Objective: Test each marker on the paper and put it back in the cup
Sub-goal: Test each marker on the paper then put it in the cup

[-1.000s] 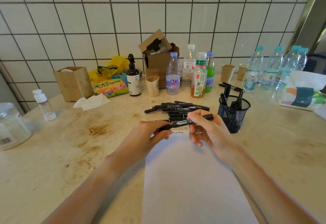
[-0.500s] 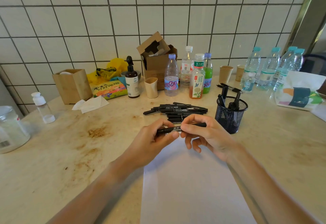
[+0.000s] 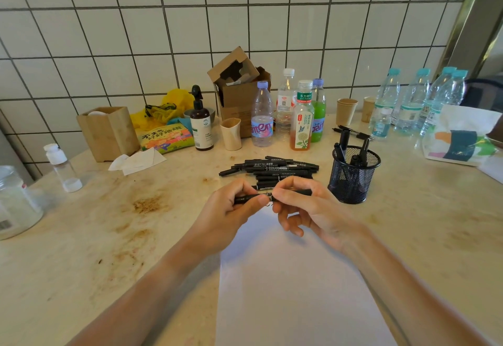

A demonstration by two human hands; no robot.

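At the far left edge of the frame a clear jar (image 3: 15, 204) stands on the stained worktop (image 3: 109, 236), with a small clear bottle (image 3: 61, 167) with a white cap just right of it. Further back, in the left-centre, a wooden box (image 3: 109, 133) stands near the tiled wall, crumpled tissue (image 3: 136, 160) lies in front of it, and a yellow bag (image 3: 166, 108) with a colourful packet (image 3: 166, 140) sits beside it. Right of these come a dark pump bottle (image 3: 201, 125), a pale cup (image 3: 230, 133), an open cardboard box (image 3: 239, 87) and a cluster of drink bottles (image 3: 288, 111).

In the centre, a pile of black markers (image 3: 272, 168) lies on the worktop just beyond the hands. The left hand (image 3: 231, 215) has fingers and thumb curled round the left end of one black marker (image 3: 265, 197), and the right hand (image 3: 307, 204) pinches its right part between thumb and forefinger, the other fingers loosely curled below. The marker lies level, held above the top edge of the white paper (image 3: 294, 291), which stretches from under the hands to the bottom of the frame. A small dark mark shows on the paper between the hands.

Just right of the hands stands the black mesh cup (image 3: 352, 179), with several markers upright in it. Behind it are two paper cups (image 3: 347, 111), loose pens (image 3: 351, 132), a row of water bottles (image 3: 413, 100), and at the right edge a printed bag (image 3: 460, 138).
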